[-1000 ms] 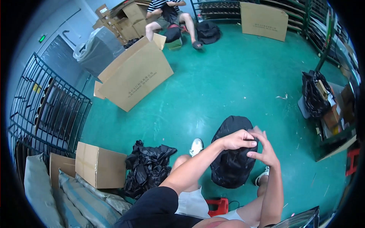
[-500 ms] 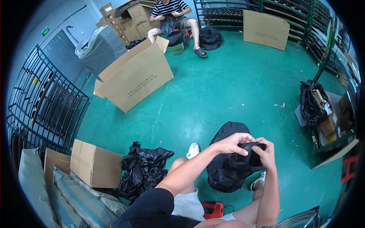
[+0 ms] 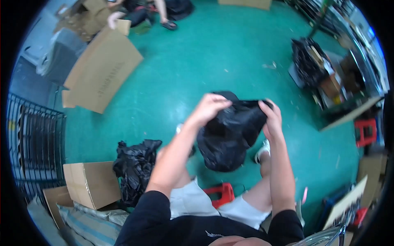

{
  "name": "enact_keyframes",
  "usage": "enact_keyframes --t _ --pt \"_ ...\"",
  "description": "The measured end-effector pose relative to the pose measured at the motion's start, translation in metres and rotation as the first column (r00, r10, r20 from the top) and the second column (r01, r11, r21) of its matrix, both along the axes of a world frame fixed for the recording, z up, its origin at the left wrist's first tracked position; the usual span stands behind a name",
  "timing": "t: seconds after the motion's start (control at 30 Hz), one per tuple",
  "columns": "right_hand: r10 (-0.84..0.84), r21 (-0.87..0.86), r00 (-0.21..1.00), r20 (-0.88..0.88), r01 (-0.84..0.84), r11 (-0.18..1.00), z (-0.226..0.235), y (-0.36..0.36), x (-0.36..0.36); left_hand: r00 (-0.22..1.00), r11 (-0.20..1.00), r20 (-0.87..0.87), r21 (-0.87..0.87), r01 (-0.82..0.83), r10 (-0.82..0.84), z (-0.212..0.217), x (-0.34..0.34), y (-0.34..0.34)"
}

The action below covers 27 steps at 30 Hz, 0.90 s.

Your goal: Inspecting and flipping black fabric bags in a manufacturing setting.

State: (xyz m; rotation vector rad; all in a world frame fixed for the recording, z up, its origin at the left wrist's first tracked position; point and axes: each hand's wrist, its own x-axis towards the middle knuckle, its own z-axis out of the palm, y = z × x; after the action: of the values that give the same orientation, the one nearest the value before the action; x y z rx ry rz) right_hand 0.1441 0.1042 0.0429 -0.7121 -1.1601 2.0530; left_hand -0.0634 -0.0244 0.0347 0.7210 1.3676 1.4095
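In front of my knees a thin black bag (image 3: 227, 141) hangs from both hands, its upper edge stretched between them. My left hand (image 3: 210, 108) pinches the rim on one side with thumb and fingers. The other side of the rim is gripped by my right hand (image 3: 271, 117). A dark rounded shape shows behind the top of the bag; I cannot tell whether it is part of it. On the floor to the left lies a crumpled black heap (image 3: 137, 168), which looks like similar bags.
Beside the heap stands a cardboard box (image 3: 96, 182), with woven sacks (image 3: 88, 225) in front. A large carton (image 3: 106, 67) leans at the far left, near a seated person's leg (image 3: 162, 10). A red stool (image 3: 221, 194) is between my legs; a loaded cart (image 3: 340, 82) stands right.
My view has tilted down and shifted right. Both hands have moved apart, and the bag's edge, bunched between them before, is now spread wide.
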Motion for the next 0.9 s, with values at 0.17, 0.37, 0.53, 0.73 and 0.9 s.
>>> enact_keyframes --t 0.17,0.37,0.53,0.73,0.9 --pt "0.179 0.018 0.981 0.069 -0.181 0.983 0.002 0.009 0.013 0.814 0.947 0.514 0.296 0.125 -0.269 -0.001 -0.012 -0.012" --pt "0.553 -0.008 0.812 -0.186 -0.564 0.826 0.007 0.002 0.024 0.625 0.893 0.699 0.45 -0.006 -0.348 -0.01 -0.006 -0.014" --pt "0.123 -0.324 0.786 -0.606 -0.385 0.864 -0.011 0.016 0.029 0.56 0.82 0.644 0.559 0.119 -0.52 -0.013 0.003 -0.018" --pt "0.063 -0.375 0.64 -0.765 -0.523 0.765 -0.015 0.033 0.038 0.646 0.867 0.668 0.497 -0.019 -0.369 0.006 0.002 -0.016" --pt "0.048 -0.366 0.622 -0.781 -0.519 0.773 -0.006 0.027 0.039 0.78 0.906 0.6 0.409 -0.107 -0.178 0.005 -0.004 -0.003"
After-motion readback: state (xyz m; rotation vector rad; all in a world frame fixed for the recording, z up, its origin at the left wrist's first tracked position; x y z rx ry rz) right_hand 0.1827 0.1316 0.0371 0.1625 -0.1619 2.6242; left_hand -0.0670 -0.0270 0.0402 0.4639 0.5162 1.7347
